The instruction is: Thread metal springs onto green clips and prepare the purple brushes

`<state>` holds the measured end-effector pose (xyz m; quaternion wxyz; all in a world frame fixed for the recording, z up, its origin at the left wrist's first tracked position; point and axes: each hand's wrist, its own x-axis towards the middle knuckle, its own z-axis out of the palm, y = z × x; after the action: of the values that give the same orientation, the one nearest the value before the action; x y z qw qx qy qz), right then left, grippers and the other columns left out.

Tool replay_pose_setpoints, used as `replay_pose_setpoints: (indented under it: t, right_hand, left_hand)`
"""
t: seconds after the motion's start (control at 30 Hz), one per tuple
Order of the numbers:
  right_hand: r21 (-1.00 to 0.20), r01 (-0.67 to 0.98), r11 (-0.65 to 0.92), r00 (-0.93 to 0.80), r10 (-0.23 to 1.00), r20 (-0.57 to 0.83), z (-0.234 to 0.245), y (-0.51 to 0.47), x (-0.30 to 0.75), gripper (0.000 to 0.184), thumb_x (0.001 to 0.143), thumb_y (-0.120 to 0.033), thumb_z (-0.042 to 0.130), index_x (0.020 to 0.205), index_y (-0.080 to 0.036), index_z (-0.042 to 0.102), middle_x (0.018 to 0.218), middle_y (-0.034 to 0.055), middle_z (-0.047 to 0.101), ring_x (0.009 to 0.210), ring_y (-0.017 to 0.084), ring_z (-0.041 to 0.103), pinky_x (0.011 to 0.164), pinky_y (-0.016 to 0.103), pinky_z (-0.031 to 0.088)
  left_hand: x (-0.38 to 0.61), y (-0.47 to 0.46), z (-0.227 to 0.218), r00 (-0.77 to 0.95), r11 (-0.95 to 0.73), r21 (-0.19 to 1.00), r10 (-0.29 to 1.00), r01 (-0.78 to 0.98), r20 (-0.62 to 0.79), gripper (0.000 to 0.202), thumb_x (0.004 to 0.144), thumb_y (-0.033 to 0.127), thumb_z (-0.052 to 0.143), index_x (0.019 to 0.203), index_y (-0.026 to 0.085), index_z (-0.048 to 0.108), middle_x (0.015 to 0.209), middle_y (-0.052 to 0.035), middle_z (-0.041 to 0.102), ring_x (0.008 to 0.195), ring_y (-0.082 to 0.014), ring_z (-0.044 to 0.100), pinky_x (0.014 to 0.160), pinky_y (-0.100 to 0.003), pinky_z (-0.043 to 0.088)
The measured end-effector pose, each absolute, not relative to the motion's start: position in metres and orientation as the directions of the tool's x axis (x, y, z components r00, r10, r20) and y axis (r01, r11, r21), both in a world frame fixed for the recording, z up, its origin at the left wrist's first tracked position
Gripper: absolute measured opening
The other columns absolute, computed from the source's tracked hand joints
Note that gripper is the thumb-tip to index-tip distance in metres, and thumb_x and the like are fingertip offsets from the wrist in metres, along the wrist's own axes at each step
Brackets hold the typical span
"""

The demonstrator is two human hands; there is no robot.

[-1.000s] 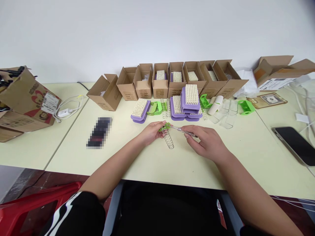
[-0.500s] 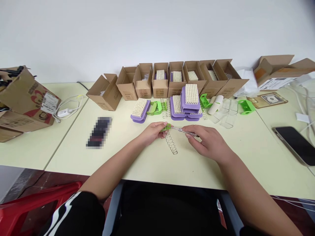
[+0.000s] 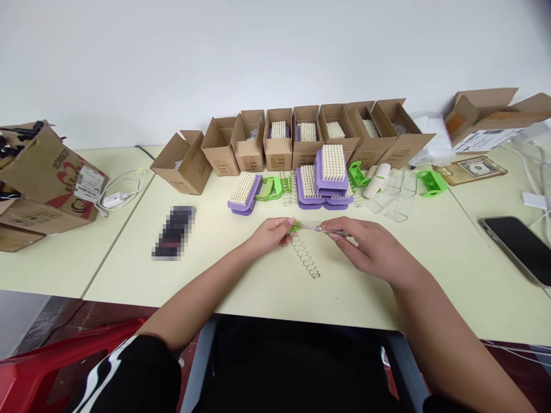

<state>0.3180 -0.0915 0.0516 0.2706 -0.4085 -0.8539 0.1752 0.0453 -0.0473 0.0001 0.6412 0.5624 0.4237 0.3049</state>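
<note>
My left hand (image 3: 275, 232) is closed on a small green plastic part (image 3: 295, 227) above the table. A long metal coil spring (image 3: 305, 257) hangs from that part, slanting down to the right. In my right hand (image 3: 361, 244) is a screwdriver (image 3: 321, 229), held almost level. Its shaft points left and the tip meets the green part; the exact contact is too small to make out. Beyond my hands stand purple brushes with cream bristles (image 3: 331, 166), some stacked. Near them lie a green bracket (image 3: 270, 188) and more coil springs (image 3: 287, 189).
A row of open cardboard boxes (image 3: 224, 150) lines the wall, several holding brushes. White rollers (image 3: 377, 180), clear plastic pieces (image 3: 394, 198) and a green holder (image 3: 431, 183) lie to the right. A phone (image 3: 520, 246) is far right, a white cable (image 3: 123, 195) left.
The hanging spring's free end has moved right and slightly down. Both hands sit slightly lower, still holding the green part and the screwdriver.
</note>
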Motion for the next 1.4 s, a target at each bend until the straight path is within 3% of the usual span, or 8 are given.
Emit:
replay_pose_setpoints:
  t: [0.1, 0.2, 0.5, 0.67, 0.87, 1.0, 1.2, 1.4]
  right_hand:
    - [-0.621, 0.579, 0.528, -0.469, 0.839, 0.277, 0.050, -0.088, 0.321, 0.024, 0.109, -0.035, 0.052, 0.130, -0.029, 0.063, 0.116, 0.0032, 0.078, 0.095, 0.022, 0.077, 0.082, 0.036, 0.062]
    - [-0.618, 0.584, 0.527, -0.452, 0.843, 0.292, 0.048, -0.088, 0.319, 0.024, 0.108, -0.035, 0.052, 0.129, -0.029, 0.063, 0.115, 0.0030, 0.079, 0.091, 0.022, 0.077, 0.077, 0.034, 0.061]
    - [-0.278, 0.735, 0.618, -0.450, 0.752, 0.482, 0.038, -0.111, 0.280, 0.038, 0.101, -0.014, 0.052, 0.137, -0.028, 0.058, 0.127, 0.0066, 0.078, 0.108, 0.028, 0.078, 0.081, 0.042, 0.065]
    - [-0.249, 0.720, 0.648, -0.480, 0.724, 0.496, 0.036, -0.110, 0.276, 0.044, 0.098, -0.007, 0.052, 0.136, -0.027, 0.056, 0.130, 0.0067, 0.077, 0.114, 0.028, 0.077, 0.084, 0.043, 0.066]
    - [-0.350, 0.686, 0.638, -0.462, 0.754, 0.468, 0.032, -0.106, 0.285, 0.031, 0.104, -0.015, 0.052, 0.132, -0.027, 0.058, 0.134, 0.0066, 0.075, 0.116, 0.027, 0.076, 0.086, 0.043, 0.067]
    - [-0.522, 0.644, 0.560, -0.404, 0.828, 0.389, 0.031, -0.100, 0.294, 0.027, 0.108, -0.024, 0.051, 0.132, -0.028, 0.061, 0.134, 0.0053, 0.075, 0.115, 0.026, 0.076, 0.090, 0.043, 0.065]
    - [-0.858, 0.378, 0.348, -0.355, 0.910, 0.214, 0.029, -0.084, 0.311, 0.026, 0.109, -0.042, 0.054, 0.129, -0.031, 0.066, 0.122, 0.0073, 0.074, 0.110, 0.026, 0.073, 0.084, 0.040, 0.064]
    - [-0.954, 0.179, 0.240, -0.368, 0.916, 0.161, 0.024, -0.076, 0.315, 0.024, 0.104, -0.047, 0.063, 0.123, -0.032, 0.070, 0.120, 0.0065, 0.070, 0.110, 0.026, 0.072, 0.079, 0.038, 0.064]
  left_hand:
    - [0.046, -0.047, 0.000, 0.462, 0.189, 0.980, 0.865, 0.058, -0.195, 0.055, 0.097, 0.065, 0.061, 0.090, 0.012, 0.072, 0.070, -0.0011, 0.055, 0.062, -0.0121, 0.050, 0.062, -0.028, 0.040]
    - [0.047, -0.047, 0.001, 0.459, 0.217, 0.976, 0.867, 0.005, -0.195, 0.055, 0.095, 0.065, 0.065, 0.096, 0.012, 0.074, 0.073, -0.0015, 0.057, 0.062, -0.0119, 0.050, 0.062, -0.028, 0.040]
    - [0.050, -0.044, 0.001, 0.357, 0.294, 0.938, 0.909, -0.184, -0.214, 0.061, 0.089, 0.066, 0.072, 0.111, 0.010, 0.078, 0.078, -0.0017, 0.057, 0.065, -0.0117, 0.051, 0.064, -0.028, 0.041]
    - [0.049, -0.043, -0.005, 0.347, 0.276, 0.938, 0.918, -0.207, -0.194, 0.061, 0.090, 0.066, 0.071, 0.116, 0.010, 0.077, 0.080, -0.0024, 0.058, 0.068, -0.0120, 0.051, 0.066, -0.028, 0.042]
    - [0.049, -0.045, -0.009, 0.348, 0.259, 0.943, 0.921, -0.209, -0.175, 0.061, 0.093, 0.065, 0.069, 0.120, 0.011, 0.076, 0.082, -0.0025, 0.058, 0.071, -0.0127, 0.051, 0.067, -0.028, 0.043]
    - [0.048, -0.046, -0.008, 0.363, 0.259, 0.948, 0.914, -0.183, -0.180, 0.061, 0.094, 0.064, 0.068, 0.120, 0.010, 0.076, 0.082, -0.0027, 0.057, 0.071, -0.0132, 0.051, 0.068, -0.028, 0.043]
    - [0.045, -0.045, -0.005, 0.457, 0.265, 0.953, 0.873, -0.147, -0.173, 0.060, 0.095, 0.064, 0.066, 0.121, 0.011, 0.077, 0.081, -0.0028, 0.058, 0.072, -0.0134, 0.050, 0.069, -0.029, 0.040]
    - [0.040, -0.040, -0.002, 0.507, 0.326, 0.927, 0.840, -0.184, -0.194, 0.056, 0.093, 0.060, 0.072, 0.118, 0.010, 0.078, 0.082, -0.0041, 0.059, 0.073, -0.0132, 0.051, 0.068, -0.028, 0.038]
